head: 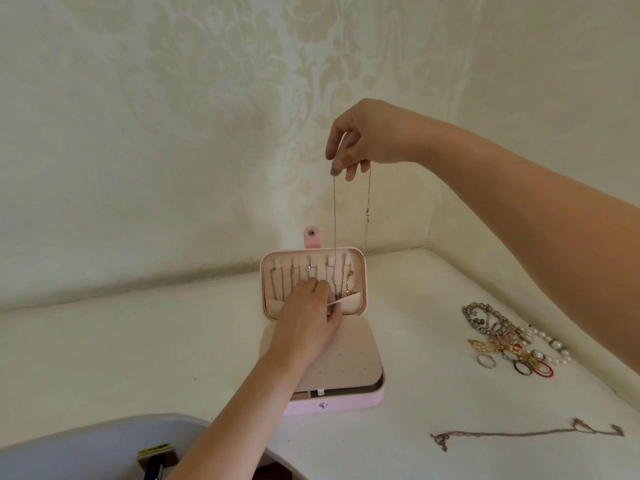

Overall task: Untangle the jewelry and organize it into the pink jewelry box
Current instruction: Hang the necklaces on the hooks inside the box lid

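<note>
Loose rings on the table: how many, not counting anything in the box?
3 clearly: a silver ring at the left of the pile, a dark ring right of it, a red ring at the right. More may be hidden in the tangled jewelry pile.

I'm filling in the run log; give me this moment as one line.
right hand: holds chain above lid | left hand: pulls lid pocket open | jewelry box: open | pile: unsorted

Home room, damask wallpaper [207, 98], white table [104, 341] — pink jewelry box [332, 405], loose jewelry [512, 341]
</note>
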Motion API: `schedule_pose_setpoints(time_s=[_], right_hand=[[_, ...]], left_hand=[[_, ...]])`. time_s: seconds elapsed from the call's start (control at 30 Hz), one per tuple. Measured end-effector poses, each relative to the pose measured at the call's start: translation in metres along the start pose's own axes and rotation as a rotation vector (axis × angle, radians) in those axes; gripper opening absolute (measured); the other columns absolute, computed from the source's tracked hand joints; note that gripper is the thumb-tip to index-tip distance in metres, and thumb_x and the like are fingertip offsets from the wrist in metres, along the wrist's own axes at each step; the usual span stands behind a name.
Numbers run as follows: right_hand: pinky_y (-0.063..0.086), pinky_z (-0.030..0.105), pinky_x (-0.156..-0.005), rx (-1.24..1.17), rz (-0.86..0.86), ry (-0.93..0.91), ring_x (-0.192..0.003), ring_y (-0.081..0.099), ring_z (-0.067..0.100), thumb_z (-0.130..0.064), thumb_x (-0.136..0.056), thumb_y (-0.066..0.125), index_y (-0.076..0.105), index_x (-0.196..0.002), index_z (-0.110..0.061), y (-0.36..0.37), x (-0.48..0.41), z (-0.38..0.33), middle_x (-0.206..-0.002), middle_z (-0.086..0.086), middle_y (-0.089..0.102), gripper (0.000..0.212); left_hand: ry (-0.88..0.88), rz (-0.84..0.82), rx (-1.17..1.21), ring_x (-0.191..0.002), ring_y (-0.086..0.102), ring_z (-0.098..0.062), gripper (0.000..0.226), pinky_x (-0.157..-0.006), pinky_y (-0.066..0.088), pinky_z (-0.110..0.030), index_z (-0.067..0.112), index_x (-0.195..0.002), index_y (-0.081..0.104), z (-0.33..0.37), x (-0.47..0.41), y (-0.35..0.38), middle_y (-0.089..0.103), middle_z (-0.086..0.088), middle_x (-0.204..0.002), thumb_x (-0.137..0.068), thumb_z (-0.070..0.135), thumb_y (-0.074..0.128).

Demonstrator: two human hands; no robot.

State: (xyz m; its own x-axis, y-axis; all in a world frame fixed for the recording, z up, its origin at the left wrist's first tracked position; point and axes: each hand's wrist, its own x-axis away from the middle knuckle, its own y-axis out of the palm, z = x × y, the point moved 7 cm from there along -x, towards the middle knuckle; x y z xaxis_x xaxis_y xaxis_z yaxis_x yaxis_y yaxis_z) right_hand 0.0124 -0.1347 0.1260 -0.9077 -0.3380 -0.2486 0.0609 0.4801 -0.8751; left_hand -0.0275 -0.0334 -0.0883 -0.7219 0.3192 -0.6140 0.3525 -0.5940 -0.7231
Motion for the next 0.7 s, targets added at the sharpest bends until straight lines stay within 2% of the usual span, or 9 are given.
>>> schedule_pose_setpoints(time_s=[0.1, 0.2, 0.27, 0.33, 0.47, 0.57, 0.63, 0.7], right_hand=[[0.057, 0.018, -0.065, -0.03, -0.001, -0.017, -0.069, 0.07, 0.01, -0.004, -0.082, 0.068, 0.068, -0.093, 0.0, 0.005, 0.0, 0.002, -0.081, 0.007, 0.073, 0.011], [0.057, 0.018, -0.065, -0.068, 0.022, -0.037, -0.062, 0.068, 0.009, -0.002, -0.081, 0.068, 0.069, -0.09, 0.002, 0.009, 0.002, 0.002, -0.077, 0.009, 0.071, 0.009], [0.054, 0.013, -0.062, -0.057, 0.038, -0.044, -0.057, 0.066, 0.003, -0.003, -0.08, 0.07, 0.071, -0.088, -0.001, 0.011, 0.004, 0.002, -0.071, 0.003, 0.07, 0.009], [0.048, 0.007, -0.056, -0.026, 0.045, -0.042, -0.051, 0.061, -0.003, -0.005, -0.079, 0.072, 0.072, -0.086, -0.006, 0.013, 0.005, 0.003, -0.059, -0.01, 0.067, 0.007], [0.039, 0.003, -0.048, -0.013, 0.044, -0.027, -0.046, 0.056, -0.006, -0.01, -0.076, 0.075, 0.074, -0.084, -0.011, 0.021, 0.007, 0.008, -0.047, -0.02, 0.061, 0.008], [0.043, 0.008, -0.052, 0.009, 0.037, -0.047, -0.052, 0.056, -0.002, -0.011, -0.075, 0.076, 0.075, -0.084, -0.012, 0.029, 0.009, 0.01, -0.054, -0.015, 0.064, 0.009], [0.048, 0.018, -0.061, 0.035, 0.035, -0.074, -0.065, 0.061, 0.011, -0.012, -0.075, 0.077, 0.075, -0.084, -0.014, 0.033, 0.01, 0.011, -0.071, -0.004, 0.071, 0.01], [0.05, 0.022, -0.066, 0.043, 0.04, -0.085, -0.071, 0.064, 0.018, -0.012, -0.074, 0.077, 0.074, -0.083, -0.015, 0.038, 0.012, 0.014, -0.078, 0.003, 0.072, 0.01]], left_hand=[[-0.007, -0.013, -0.004, -0.084, 0.051, -0.018, 0.01, -0.069, 0.042, -0.028, 0.01, -0.087, 0.058, -0.001, 0.0, 0.0, 0.057, -0.003, -0.087, -0.085, 0.02, 0.058], [-0.008, 0.0, 0.0, -0.078, 0.054, -0.022, 0.008, -0.062, 0.044, -0.031, 0.009, -0.08, 0.058, -0.001, 0.0, 0.001, 0.058, -0.005, -0.08, -0.08, 0.015, 0.064], [-0.016, 0.005, 0.003, -0.075, 0.054, -0.022, 0.009, -0.059, 0.044, -0.032, 0.009, -0.078, 0.058, -0.002, 0.0, 0.002, 0.057, -0.005, -0.078, -0.078, 0.014, 0.065], [-0.013, 0.016, 0.003, -0.074, 0.054, -0.022, 0.009, -0.059, 0.046, -0.034, 0.01, -0.077, 0.058, -0.002, 0.0, 0.002, 0.057, -0.004, -0.077, -0.078, 0.014, 0.065], [-0.004, 0.011, 0.009, -0.078, 0.052, -0.021, 0.008, -0.063, 0.044, -0.031, 0.009, -0.081, 0.058, -0.001, 0.0, 0.001, 0.057, -0.005, -0.081, -0.081, 0.015, 0.062], [-0.012, 0.012, 0.01, -0.079, 0.052, -0.021, 0.007, -0.063, 0.043, -0.03, 0.009, -0.081, 0.058, -0.001, 0.0, 0.001, 0.057, -0.004, -0.082, -0.082, 0.016, 0.062], [-0.02, 0.008, 0.01, -0.08, 0.053, -0.021, 0.007, -0.064, 0.044, -0.032, 0.009, -0.082, 0.059, -0.002, 0.0, 0.002, 0.058, -0.005, -0.082, -0.082, 0.016, 0.062], [-0.023, 0.001, 0.013, -0.081, 0.053, -0.021, 0.008, -0.066, 0.045, -0.032, 0.009, -0.083, 0.059, -0.001, 0.0, 0.002, 0.058, -0.005, -0.084, -0.083, 0.016, 0.06]])
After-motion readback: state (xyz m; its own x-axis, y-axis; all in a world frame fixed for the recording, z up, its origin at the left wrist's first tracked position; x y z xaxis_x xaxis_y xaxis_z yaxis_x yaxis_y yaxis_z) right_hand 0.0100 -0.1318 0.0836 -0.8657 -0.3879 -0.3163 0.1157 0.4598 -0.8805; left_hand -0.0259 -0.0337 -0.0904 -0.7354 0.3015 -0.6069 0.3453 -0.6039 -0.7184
